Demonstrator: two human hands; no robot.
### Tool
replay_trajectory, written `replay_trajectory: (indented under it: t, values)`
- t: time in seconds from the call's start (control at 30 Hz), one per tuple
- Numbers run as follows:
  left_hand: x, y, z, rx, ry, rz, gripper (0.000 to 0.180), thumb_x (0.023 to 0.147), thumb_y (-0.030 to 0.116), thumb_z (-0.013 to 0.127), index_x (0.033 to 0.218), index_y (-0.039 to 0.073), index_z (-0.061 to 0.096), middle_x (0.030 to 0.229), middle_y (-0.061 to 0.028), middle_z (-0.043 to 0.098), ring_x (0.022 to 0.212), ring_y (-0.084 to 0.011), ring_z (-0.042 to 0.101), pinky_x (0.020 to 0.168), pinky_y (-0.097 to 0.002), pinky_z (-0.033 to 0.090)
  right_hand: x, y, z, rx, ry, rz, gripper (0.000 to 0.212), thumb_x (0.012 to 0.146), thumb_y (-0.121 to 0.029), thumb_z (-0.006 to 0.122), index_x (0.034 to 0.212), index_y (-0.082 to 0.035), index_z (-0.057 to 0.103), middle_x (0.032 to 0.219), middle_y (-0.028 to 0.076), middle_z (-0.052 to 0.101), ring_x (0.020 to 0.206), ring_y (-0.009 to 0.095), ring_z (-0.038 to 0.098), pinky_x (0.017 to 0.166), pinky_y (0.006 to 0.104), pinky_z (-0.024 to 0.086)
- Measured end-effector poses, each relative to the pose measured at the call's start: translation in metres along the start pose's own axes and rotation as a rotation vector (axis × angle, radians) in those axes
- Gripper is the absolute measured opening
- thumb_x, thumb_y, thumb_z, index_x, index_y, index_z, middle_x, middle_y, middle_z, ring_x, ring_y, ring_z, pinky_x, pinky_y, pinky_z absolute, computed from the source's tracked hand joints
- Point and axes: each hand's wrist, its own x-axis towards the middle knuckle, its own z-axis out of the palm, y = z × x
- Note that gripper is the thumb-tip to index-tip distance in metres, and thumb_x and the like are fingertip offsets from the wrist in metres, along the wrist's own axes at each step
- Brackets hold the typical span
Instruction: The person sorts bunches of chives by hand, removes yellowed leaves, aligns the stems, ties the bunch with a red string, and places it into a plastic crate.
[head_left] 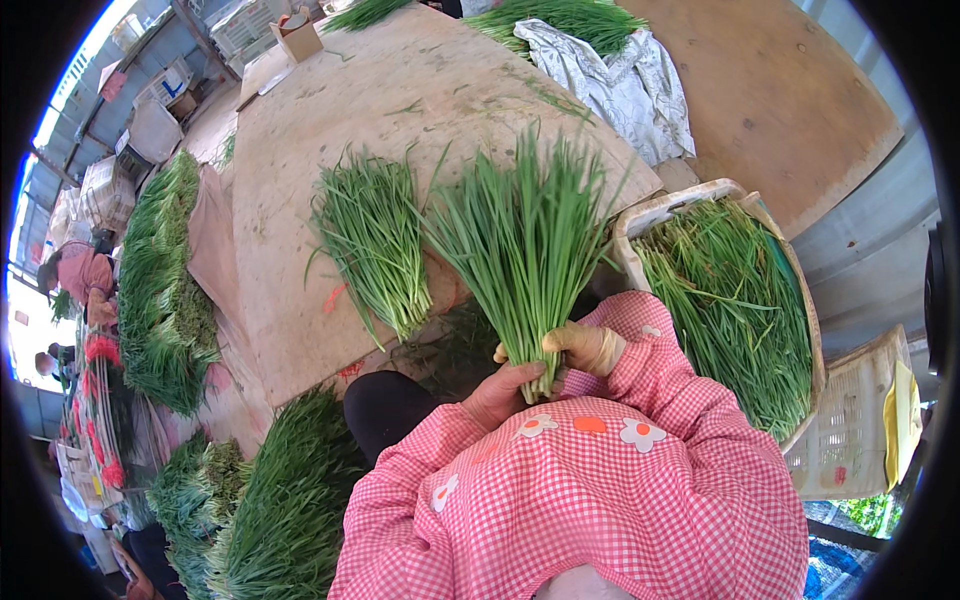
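Observation:
A large fanned bunch of green chives (525,235) stands upright in front of my chest, pale stem ends down. My left hand (497,395) is closed round the stems near their lower ends. Pressed against the same stems from the right, my right hand (588,348) wears a pale yellowish glove and grips them with the thumb in front. Some of its fingers are hidden behind the bunch. A smaller bunch of chives (385,240) lies on the wooden board (290,290), left of the one I hold.
At my right stands a white crate (640,215) full of loose chives, some yellowed. Big heaps of chives (290,500) lie at lower left and farther left (165,290). A silvery cloth (610,80) lies at the far right, a small cardboard box (298,40) at the back. Other people (85,270) are on the left.

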Motion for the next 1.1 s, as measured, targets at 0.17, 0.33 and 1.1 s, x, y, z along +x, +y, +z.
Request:
replay_trajectory:
  t: [0.17,0.33,1.1]
  values:
    - [0.004,0.010,-0.002,0.323,-0.105,-0.048,0.047,0.083,0.023,0.063,0.121,0.002,0.045,0.112,-0.0090,0.055,0.104,-0.0226,0.054,0.092,-0.0364,0.043,-0.003,-0.003,0.005,-0.058,0.182,-0.087,0.042,0.074,-0.032,0.068,0.101,0.000,0.060,0.093,0.010,0.063,0.086,0.020,0.060,0.082,0.0313,0.047]
    - [-0.014,0.050,-0.017,0.481,-0.124,0.190,0.074,0.079,0.037,0.066,0.133,0.001,0.031,0.134,-0.0143,0.040,0.121,-0.0249,0.043,0.100,-0.0386,0.036,-0.010,-0.044,0.014,-0.328,0.279,-0.046,0.034,0.074,-0.023,0.070,0.099,-0.003,0.059,0.083,0.005,0.061,0.078,0.015,0.059,0.071,0.0292,0.049]
    - [0.010,0.065,0.004,-0.079,0.183,0.696,0.027,0.082,0.017,0.058,0.103,0.000,0.055,0.093,-0.0115,0.061,0.085,-0.0248,0.060,0.080,-0.0371,0.049,0.018,-0.006,0.070,-1.683,0.542,-0.361,0.082,0.069,-0.023,0.064,0.136,0.005,0.023,0.109,0.030,0.048,0.090,0.039,0.056,0.075,0.0434,0.047]
